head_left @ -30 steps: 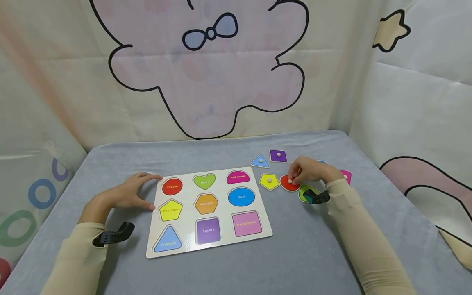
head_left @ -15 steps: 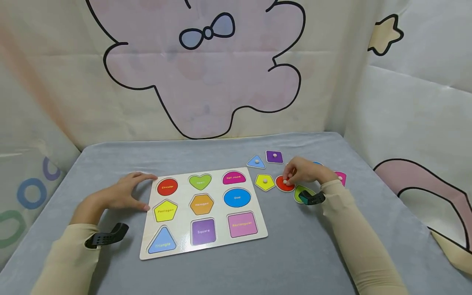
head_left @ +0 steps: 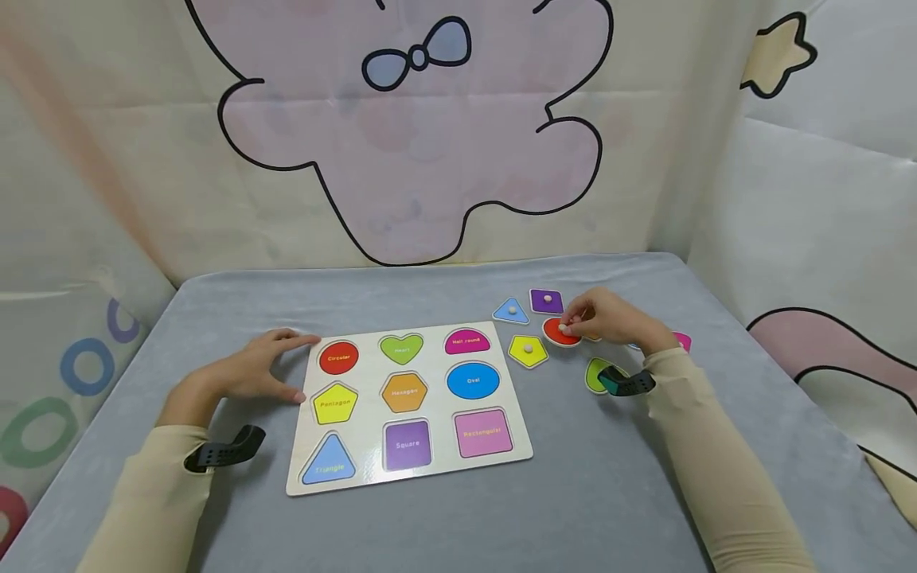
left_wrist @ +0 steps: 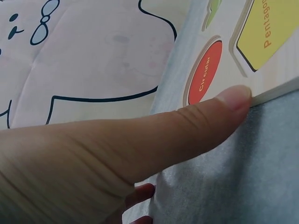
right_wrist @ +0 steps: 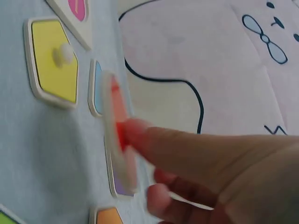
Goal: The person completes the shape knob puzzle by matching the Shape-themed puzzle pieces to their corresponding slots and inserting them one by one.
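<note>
A white puzzle board (head_left: 365, 469) with coloured, labelled shape recesses lies flat. My left hand (head_left: 247, 372) rests at its left edge, thumb and forefinger spread apart and touching the rim; in the left wrist view the thumb (left_wrist: 201, 119) lies against the edge near the red recess (left_wrist: 205, 72). My right hand (head_left: 612, 320) pinches the knob of a red circle puzzle piece (head_left: 555, 334). The right wrist view shows this piece (right_wrist: 119, 112) blurred, tilted and raised off the cloth. The yellow pentagon piece (head_left: 528, 351) lies close by.
Also on the grey cloth (head_left: 430, 525) are a blue triangle piece (head_left: 511, 311), a purple piece (head_left: 547, 301) and a green piece (head_left: 596, 376). A pink piece (head_left: 684, 341) shows partly behind my right wrist. A printed curtain (head_left: 415, 159) hangs behind the table.
My right hand has lifted the red circle piece off the cloth, raising it slightly away from the green piece. My left hand stays at the board's edge; the head view has shifted a little.
</note>
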Demonstrator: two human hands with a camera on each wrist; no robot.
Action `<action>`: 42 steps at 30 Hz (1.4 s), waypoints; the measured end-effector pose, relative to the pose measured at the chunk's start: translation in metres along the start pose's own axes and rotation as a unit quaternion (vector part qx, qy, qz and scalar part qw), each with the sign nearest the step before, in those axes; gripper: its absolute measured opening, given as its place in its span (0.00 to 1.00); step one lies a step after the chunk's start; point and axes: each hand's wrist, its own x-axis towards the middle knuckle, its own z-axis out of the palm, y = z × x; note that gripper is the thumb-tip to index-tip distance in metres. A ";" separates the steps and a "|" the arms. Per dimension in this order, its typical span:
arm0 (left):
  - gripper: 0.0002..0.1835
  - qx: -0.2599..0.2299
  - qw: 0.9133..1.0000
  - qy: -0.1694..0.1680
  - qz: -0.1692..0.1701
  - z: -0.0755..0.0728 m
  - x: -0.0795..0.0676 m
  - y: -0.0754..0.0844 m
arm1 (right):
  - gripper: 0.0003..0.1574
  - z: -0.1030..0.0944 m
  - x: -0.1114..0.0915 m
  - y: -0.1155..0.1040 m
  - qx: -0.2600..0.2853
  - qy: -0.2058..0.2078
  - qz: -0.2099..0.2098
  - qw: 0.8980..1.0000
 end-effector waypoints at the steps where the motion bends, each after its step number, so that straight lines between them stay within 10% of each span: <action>1: 0.55 0.000 1.000 -0.001 -0.001 -0.001 0.000 0.001 | 0.08 0.000 0.001 -0.002 0.003 0.013 -0.002 1.000; 13: 0.54 0.010 1.000 -0.008 0.000 -0.003 0.000 0.006 | 0.07 0.023 0.013 -0.025 0.032 0.128 -0.057 0.990; 42: 0.55 0.001 1.000 -0.011 0.008 -0.004 -0.004 0.000 | 0.08 0.081 0.067 -0.130 0.067 0.041 -0.120 0.990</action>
